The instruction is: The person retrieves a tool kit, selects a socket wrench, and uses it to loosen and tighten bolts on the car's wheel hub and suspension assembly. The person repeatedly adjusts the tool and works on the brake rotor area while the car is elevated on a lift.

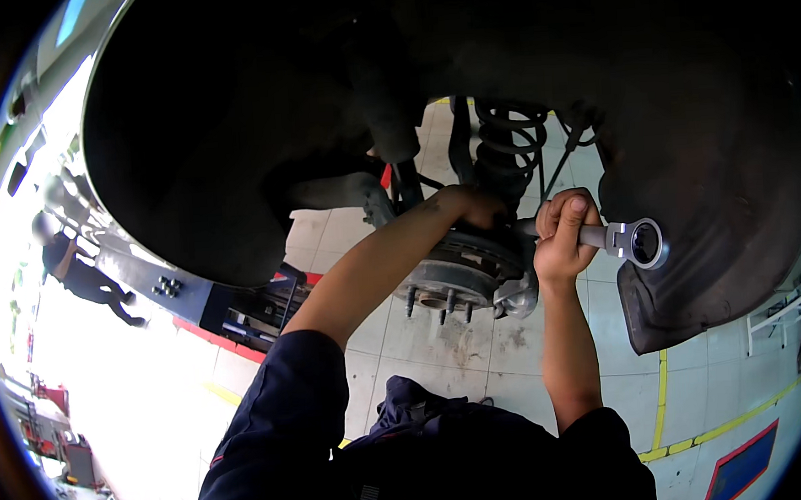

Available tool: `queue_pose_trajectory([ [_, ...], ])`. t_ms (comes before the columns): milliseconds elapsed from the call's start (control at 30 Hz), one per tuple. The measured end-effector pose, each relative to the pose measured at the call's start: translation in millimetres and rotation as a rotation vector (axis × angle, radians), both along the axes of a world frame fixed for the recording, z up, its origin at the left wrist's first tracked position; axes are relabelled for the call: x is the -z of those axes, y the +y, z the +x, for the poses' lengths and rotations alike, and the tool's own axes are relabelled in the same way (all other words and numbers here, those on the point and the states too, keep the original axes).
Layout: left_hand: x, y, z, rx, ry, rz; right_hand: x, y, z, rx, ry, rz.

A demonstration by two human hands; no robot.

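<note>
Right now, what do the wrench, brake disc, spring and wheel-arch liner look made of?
Wrench: likely steel, satin or plated, from its smooth grey shine.
Brake disc: probably cast iron or steel; dull grey, with darker patches.
Spring: likely steel, black-coated; dark, even coils.
Wheel-arch liner: matte black, seemingly plastic or felt; thin curved edge, little gloss.

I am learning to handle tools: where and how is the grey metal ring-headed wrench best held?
Probably by its straight handle, from the person's side: the wrench is slim there, where the right hand wraps it, and widens at its right end.
</note>
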State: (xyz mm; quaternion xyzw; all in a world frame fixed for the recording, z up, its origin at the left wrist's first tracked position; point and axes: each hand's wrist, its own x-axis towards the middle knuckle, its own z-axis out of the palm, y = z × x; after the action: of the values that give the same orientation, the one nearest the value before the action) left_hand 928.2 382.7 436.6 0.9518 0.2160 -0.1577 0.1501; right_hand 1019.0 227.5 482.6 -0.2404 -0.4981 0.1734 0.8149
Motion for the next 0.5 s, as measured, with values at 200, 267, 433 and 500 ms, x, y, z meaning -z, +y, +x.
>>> queue_pose_trajectory([
  [200,15,17,-2,0.051,-0.162,0.063,19,-10,-23,0.238,-0.155,0.135],
  [267,9,11,1,-0.011,-0.091,0.101,30,-24,-26,0.174,-0.119,0.256],
  [433,5,8,5,-0.073,0.003,0.165,36,-18,-4,0.056,0.009,0.276],
  [500,10,12,4,-0.084,-0.016,0.161,36,-17,-4,0.067,-0.012,0.264],
])
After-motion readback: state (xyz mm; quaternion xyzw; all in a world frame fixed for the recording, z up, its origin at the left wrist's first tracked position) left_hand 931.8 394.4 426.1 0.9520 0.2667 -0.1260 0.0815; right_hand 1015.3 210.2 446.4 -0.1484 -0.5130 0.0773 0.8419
